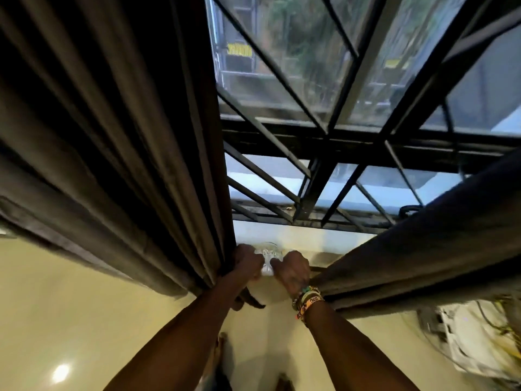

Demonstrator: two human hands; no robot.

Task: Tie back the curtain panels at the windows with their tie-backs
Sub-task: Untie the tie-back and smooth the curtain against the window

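Bunched curtain (pixel 127 165) beside the wall hook (pixel 267 253)
If the gripping left hand (pixel 248 263) slips, folds could spill; right hand (pixel 291 268) fingers (pixel 277 265) curled, hold unclear.

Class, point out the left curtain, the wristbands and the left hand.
left curtain (pixel 112 136), head view, on its middle folds.
wristbands (pixel 308 299), head view, on the bands at the right wrist.
left hand (pixel 248 263), head view, on the back of the hand.

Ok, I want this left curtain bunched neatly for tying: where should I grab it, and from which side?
Probably the gathered inner edge of the left curtain, low down where the left hand grips it. Come from the window side: its folds converge there into one narrow bundle.
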